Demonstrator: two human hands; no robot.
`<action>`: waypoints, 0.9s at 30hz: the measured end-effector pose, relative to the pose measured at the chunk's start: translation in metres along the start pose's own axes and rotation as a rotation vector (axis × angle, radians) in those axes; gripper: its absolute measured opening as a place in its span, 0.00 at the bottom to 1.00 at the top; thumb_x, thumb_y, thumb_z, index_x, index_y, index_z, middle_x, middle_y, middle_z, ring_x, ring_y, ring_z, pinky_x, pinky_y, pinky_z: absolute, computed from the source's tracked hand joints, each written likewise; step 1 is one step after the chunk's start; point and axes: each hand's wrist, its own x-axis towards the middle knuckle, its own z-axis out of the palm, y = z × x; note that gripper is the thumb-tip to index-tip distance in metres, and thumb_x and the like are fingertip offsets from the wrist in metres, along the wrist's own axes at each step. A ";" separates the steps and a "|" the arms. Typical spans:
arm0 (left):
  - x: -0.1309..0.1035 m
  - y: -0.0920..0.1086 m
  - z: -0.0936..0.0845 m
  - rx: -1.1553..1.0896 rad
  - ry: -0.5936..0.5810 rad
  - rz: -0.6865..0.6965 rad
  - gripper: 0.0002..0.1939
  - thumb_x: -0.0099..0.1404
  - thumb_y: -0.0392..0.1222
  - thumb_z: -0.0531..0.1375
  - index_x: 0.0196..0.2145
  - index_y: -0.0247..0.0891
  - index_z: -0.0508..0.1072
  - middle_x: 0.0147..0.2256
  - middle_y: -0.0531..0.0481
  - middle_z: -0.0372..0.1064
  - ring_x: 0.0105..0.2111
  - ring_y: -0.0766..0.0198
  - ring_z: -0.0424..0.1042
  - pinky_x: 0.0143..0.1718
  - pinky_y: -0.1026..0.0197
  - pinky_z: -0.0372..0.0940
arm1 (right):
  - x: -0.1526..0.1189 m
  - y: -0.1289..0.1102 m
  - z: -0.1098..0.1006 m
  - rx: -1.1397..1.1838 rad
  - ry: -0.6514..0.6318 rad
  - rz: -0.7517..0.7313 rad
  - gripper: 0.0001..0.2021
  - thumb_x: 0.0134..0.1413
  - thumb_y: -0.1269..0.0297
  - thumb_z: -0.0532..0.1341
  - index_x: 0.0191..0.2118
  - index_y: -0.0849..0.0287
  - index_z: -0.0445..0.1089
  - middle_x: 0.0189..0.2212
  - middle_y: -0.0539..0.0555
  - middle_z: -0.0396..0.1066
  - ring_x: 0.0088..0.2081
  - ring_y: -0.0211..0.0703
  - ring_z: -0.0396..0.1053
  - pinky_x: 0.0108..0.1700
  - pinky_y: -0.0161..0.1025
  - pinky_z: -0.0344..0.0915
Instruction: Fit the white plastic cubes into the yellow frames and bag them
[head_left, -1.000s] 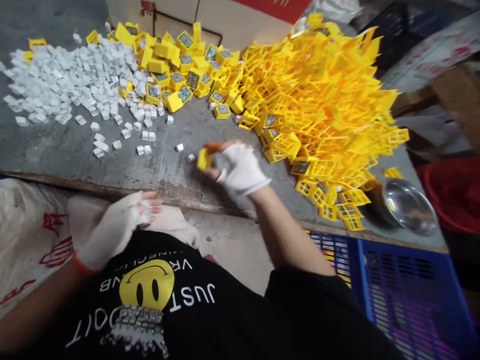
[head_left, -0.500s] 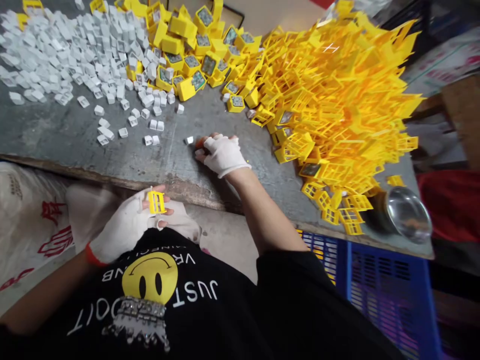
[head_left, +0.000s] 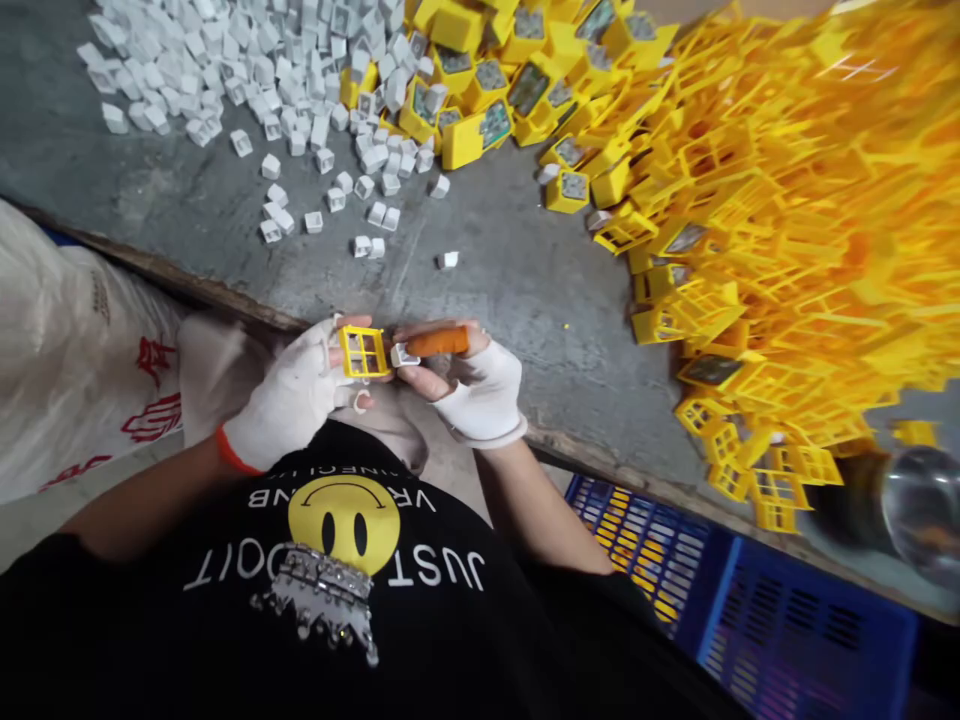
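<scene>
My left hand (head_left: pixel 300 385), in a white fingerless glove, holds a small yellow plastic frame (head_left: pixel 364 352) with square openings, its grid side facing up. Close to the frame's right side, my right hand (head_left: pixel 480 385) pinches a small white plastic cube (head_left: pixel 405 355) between thumb and fingers. Orange wrapping (head_left: pixel 441 341) covers one finger of that hand. Both hands are over the front edge of the grey table, in front of the black shirt. Whether the cube touches the frame I cannot tell.
Loose white cubes (head_left: pixel 300 75) are heaped at the back left, with one stray cube (head_left: pixel 448 260) nearer. Yellow boxes (head_left: pixel 463 140) with grey contents lie behind. A big pile of yellow frames (head_left: pixel 795 230) covers the right, by a metal bowl (head_left: pixel 926 510). Blue crates (head_left: pixel 802 620) stand below.
My right hand has come back from the table to my left hand, now with a white cube in its fingers. The left hand has turned the yellow frame grid-up. The view has shifted.
</scene>
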 end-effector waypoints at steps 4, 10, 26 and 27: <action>-0.003 -0.004 -0.003 -0.036 -0.073 0.015 0.18 0.64 0.40 0.69 0.52 0.40 0.79 0.50 0.42 0.80 0.43 0.52 0.80 0.32 0.57 0.75 | -0.008 0.000 0.012 -0.121 0.010 -0.139 0.12 0.68 0.46 0.65 0.43 0.47 0.80 0.41 0.55 0.85 0.52 0.56 0.82 0.56 0.59 0.75; -0.005 -0.004 -0.008 -0.071 -0.070 -0.026 0.15 0.65 0.38 0.69 0.50 0.40 0.81 0.46 0.45 0.80 0.39 0.58 0.79 0.34 0.59 0.76 | -0.015 0.009 0.011 -0.150 -0.117 -0.243 0.13 0.70 0.47 0.62 0.46 0.46 0.80 0.47 0.54 0.85 0.58 0.54 0.78 0.60 0.58 0.72; 0.003 0.001 -0.006 -0.057 0.100 -0.111 0.13 0.72 0.39 0.60 0.51 0.39 0.79 0.43 0.44 0.78 0.34 0.57 0.79 0.25 0.61 0.71 | 0.083 0.037 -0.025 -0.715 -0.249 0.210 0.09 0.65 0.59 0.65 0.45 0.55 0.79 0.44 0.60 0.83 0.49 0.60 0.79 0.59 0.57 0.68; 0.003 0.001 -0.006 -0.083 0.082 -0.133 0.11 0.72 0.39 0.60 0.49 0.39 0.79 0.41 0.44 0.78 0.34 0.57 0.78 0.25 0.61 0.71 | 0.071 0.027 -0.020 -0.593 -0.239 0.122 0.10 0.66 0.56 0.64 0.45 0.54 0.79 0.43 0.58 0.83 0.48 0.58 0.79 0.58 0.55 0.69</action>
